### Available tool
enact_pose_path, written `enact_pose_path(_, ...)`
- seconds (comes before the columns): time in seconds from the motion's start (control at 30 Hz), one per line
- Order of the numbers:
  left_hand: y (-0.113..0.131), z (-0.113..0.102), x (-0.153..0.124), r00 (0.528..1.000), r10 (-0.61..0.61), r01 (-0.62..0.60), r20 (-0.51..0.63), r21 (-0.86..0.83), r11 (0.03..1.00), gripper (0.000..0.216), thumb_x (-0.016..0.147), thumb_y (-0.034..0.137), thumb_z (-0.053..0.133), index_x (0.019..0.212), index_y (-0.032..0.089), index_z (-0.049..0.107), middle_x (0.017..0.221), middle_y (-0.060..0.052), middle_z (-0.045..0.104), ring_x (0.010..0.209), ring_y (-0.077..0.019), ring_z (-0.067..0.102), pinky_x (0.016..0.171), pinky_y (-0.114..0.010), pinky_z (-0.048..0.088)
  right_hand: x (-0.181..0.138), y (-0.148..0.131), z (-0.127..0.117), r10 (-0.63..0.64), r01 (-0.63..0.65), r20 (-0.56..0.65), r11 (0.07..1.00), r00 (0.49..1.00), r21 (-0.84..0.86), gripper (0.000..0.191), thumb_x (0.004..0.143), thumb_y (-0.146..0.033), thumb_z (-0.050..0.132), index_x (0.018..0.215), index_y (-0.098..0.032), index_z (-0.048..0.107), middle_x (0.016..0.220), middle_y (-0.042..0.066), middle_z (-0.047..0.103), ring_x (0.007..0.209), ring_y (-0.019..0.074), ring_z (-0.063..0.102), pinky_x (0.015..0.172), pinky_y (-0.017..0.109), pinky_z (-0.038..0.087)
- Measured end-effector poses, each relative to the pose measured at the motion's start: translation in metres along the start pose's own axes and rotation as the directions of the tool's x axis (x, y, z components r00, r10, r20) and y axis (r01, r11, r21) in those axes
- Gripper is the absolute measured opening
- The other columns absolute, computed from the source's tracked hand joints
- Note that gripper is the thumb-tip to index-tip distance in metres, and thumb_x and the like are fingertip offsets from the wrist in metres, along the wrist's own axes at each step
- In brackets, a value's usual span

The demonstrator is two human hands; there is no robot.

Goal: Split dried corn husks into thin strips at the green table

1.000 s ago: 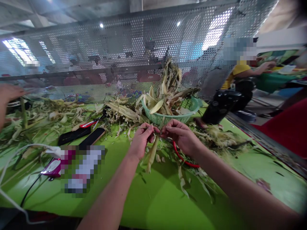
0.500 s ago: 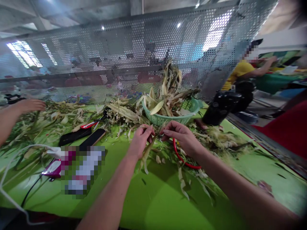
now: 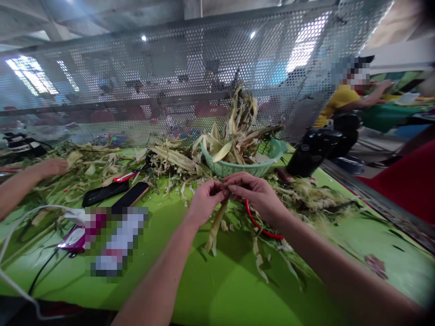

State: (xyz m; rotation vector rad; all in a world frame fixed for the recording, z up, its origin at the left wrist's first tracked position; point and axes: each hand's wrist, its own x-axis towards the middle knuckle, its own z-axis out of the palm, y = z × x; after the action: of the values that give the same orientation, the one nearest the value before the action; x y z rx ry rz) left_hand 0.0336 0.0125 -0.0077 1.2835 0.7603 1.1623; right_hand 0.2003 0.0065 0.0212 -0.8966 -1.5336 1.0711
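Observation:
A pale corn husk strip (image 3: 215, 228) hangs down from the pinched fingers of my left hand (image 3: 204, 201). My right hand (image 3: 256, 195) is closed too, its thumb and fingertips meeting the left ones at the strip's upper end. Just beneath my right hand lies a red ring (image 3: 256, 222), partly covered by the hand and forearm. Husk scraps are scattered on the green table (image 3: 210, 290) around it. Behind my hands stands a light green plastic basket (image 3: 234, 170) heaped with dried corn husks (image 3: 238, 131).
Red-handled scissors (image 3: 124, 176), a black phone (image 3: 131, 197), a purple power bank (image 3: 76, 235) with cables, and a blurred-out item (image 3: 118, 244) lie left. Another person's hand (image 3: 50, 168) reaches over husks there. A black container (image 3: 311, 154) stands right; a perforated metal partition (image 3: 170, 81) rises behind.
My two hands have come together, and the husk strip has shifted slightly right. The other person's hand at the left has moved lower and now has a pale husk piece at its fingers.

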Motion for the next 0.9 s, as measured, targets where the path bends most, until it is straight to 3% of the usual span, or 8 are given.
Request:
enact_pose_path(0.1, 0.001, 0.0, -0.001, 1.0, 0.013, -0.013, -0.001, 0.033, 0.999, 0.026, 0.074, 0.036, 0.073, 0.084, 0.014, 0.062, 0.076, 0.0, 0.062, 0.071, -0.0102, 0.055, 0.067, -0.023, 0.044, 0.001, 0.001, 0.0, 0.079, -0.082, 0.042, 0.994, 0.996, 0.067, 0.025, 0.075, -0.028, 0.07, 0.098, -0.02, 0.069, 0.096, 0.005, 0.068, 0.078, 0.0156, 0.062, 0.071, 0.029, 0.051)
enact_pose_path(0.2, 0.004, 0.0, -0.001, 0.999, 0.022, -0.02, -0.026, 0.068, 0.997, 0.024, 0.074, 0.034, 0.073, 0.083, 0.015, 0.061, 0.074, 0.001, 0.06, 0.07, -0.0094, 0.053, 0.066, -0.022, 0.042, 0.003, 0.002, -0.001, 0.081, -0.084, 0.066, 0.996, 0.995, 0.039, 0.027, 0.072, -0.024, 0.068, 0.099, -0.019, 0.067, 0.094, 0.004, 0.07, 0.082, 0.0178, 0.065, 0.076, 0.031, 0.052)
enact_pose_path(0.33, 0.006, 0.0, -0.001, 0.999, 0.035, -0.033, -0.029, 0.084, 0.996, 0.02, 0.074, 0.03, 0.072, 0.081, 0.016, 0.059, 0.074, 0.002, 0.057, 0.07, -0.0092, 0.051, 0.068, -0.022, 0.041, 0.003, 0.002, -0.004, -0.032, 0.044, 0.051, 0.968, 0.998, -0.246, 0.019, 0.075, -0.022, 0.065, 0.093, -0.018, 0.069, 0.087, 0.004, 0.072, 0.081, 0.0192, 0.066, 0.076, 0.032, 0.051)
enact_pose_path(0.43, 0.003, 0.001, -0.001, 0.999, 0.023, -0.021, -0.042, 0.05, 0.999, 0.022, 0.073, 0.031, 0.072, 0.08, 0.017, 0.057, 0.071, 0.003, 0.055, 0.068, -0.0092, 0.05, 0.065, -0.022, 0.04, 0.0, -0.002, -0.004, -0.21, 0.201, 0.046, 0.816, 0.977, -0.542, 0.011, 0.08, -0.02, 0.063, 0.087, -0.02, 0.071, 0.085, 0.005, 0.07, 0.079, 0.0191, 0.064, 0.072, 0.031, 0.049)
enact_pose_path(0.5, 0.002, 0.001, 0.0, 0.997, -0.002, 0.004, -0.073, 0.033, 0.999, 0.024, 0.072, 0.032, 0.072, 0.079, 0.017, 0.056, 0.069, 0.003, 0.055, 0.066, -0.0092, 0.05, 0.063, -0.022, 0.039, -0.002, -0.006, -0.004, -0.281, 0.258, 0.07, 0.718, 0.957, -0.646, 0.01, 0.084, -0.02, 0.061, 0.084, -0.02, 0.071, 0.084, 0.005, 0.068, 0.078, 0.0185, 0.063, 0.07, 0.03, 0.048)
enact_pose_path(0.6, 0.001, 0.001, 0.0, 0.99, -0.026, 0.03, -0.136, 0.026, 0.999, 0.024, 0.071, 0.033, 0.073, 0.078, 0.017, 0.057, 0.068, 0.003, 0.055, 0.064, -0.0092, 0.05, 0.061, -0.022, 0.039, -0.003, -0.009, -0.002, -0.312, 0.288, 0.087, 0.689, 0.946, -0.665, 0.009, 0.087, -0.021, 0.06, 0.083, -0.019, 0.068, 0.084, 0.005, 0.065, 0.077, 0.0173, 0.061, 0.069, 0.029, 0.047)
enact_pose_path(0.77, -0.002, -0.003, 0.003, 0.984, -0.032, 0.032, -0.173, -0.007, 0.999, 0.024, 0.067, 0.028, 0.075, 0.077, 0.016, 0.058, 0.071, 0.002, 0.059, 0.067, -0.0099, 0.053, 0.066, -0.023, 0.042, -0.002, -0.01, -0.002, -0.262, 0.3, 0.151, 0.748, 0.953, -0.592, 0.009, 0.086, -0.022, 0.061, 0.08, -0.019, 0.066, 0.081, 0.004, 0.064, 0.076, 0.0173, 0.06, 0.069, 0.028, 0.046)
enact_pose_path(0.9, -0.003, -0.003, 0.004, 0.984, 0.024, -0.017, -0.179, 0.039, 0.999, 0.02, 0.066, 0.019, 0.073, 0.079, 0.015, 0.058, 0.075, 0.002, 0.06, 0.071, -0.0098, 0.054, 0.072, -0.024, 0.043, -0.002, -0.007, -0.003, -0.221, 0.249, 0.121, 0.776, 0.968, -0.58, 0.01, 0.086, -0.026, 0.06, 0.082, -0.02, 0.067, 0.082, 0.004, 0.066, 0.076, 0.0186, 0.061, 0.069, 0.03, 0.046)
